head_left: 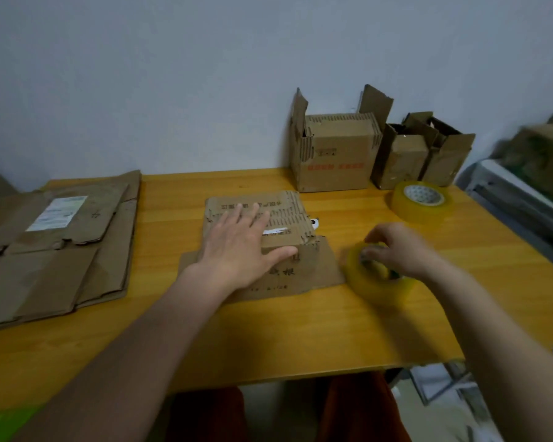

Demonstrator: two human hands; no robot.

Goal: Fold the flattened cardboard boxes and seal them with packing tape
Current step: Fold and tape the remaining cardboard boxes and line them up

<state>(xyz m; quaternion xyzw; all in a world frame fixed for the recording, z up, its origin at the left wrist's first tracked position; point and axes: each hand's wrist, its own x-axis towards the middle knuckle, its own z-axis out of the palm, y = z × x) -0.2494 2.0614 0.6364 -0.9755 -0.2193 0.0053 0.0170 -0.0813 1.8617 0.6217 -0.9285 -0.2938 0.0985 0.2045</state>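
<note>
left hand [237, 247] fingers spread on printed box [262, 237], right hand [399, 250] gripping tape roll [377, 275]

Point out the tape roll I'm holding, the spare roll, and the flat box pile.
held tape roll [369, 287], head view, yellowish outer side
spare tape roll [423, 212], head view, outer side
flattened box pile [61, 260], head view, top sheet

Flat cardboard stack [55, 250] left, folded box [262, 218] centre, tape roll [377, 279] right
</note>
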